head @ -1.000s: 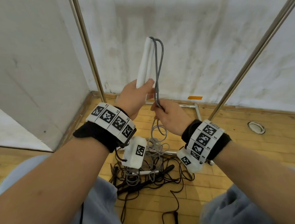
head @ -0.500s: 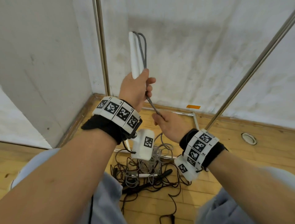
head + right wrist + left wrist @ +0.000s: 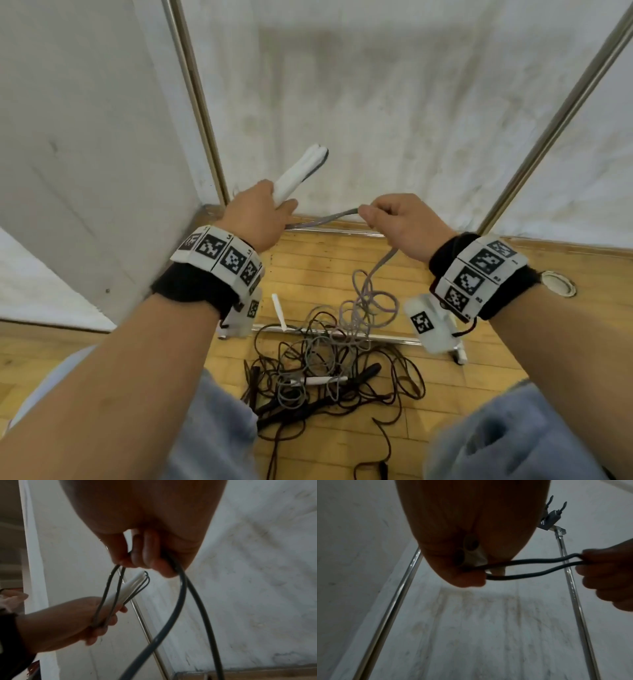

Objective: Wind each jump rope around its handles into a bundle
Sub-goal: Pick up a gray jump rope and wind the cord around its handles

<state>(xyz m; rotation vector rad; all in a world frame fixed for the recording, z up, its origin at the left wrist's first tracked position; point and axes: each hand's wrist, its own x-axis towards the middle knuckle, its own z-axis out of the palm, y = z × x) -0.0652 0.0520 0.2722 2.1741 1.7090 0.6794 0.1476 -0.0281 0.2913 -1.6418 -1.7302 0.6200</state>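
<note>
My left hand grips two white handles held together, tilted up and to the right; the pair also shows in the right wrist view as white handles. A grey rope runs doubled from that hand across to my right hand, which pinches it. In the left wrist view the grey rope stretches as two strands between the hands. From the right hand the rope drops to loose grey coils on the floor.
A tangle of dark ropes with black handles and another white handle lies on the wooden floor between my knees. Metal poles slant up before white walls. A low metal bar crosses the floor.
The left hand has lowered and tilted the handles to the right. The right hand has moved up and to the right, pulling the doubled rope sideways away from the handles.
</note>
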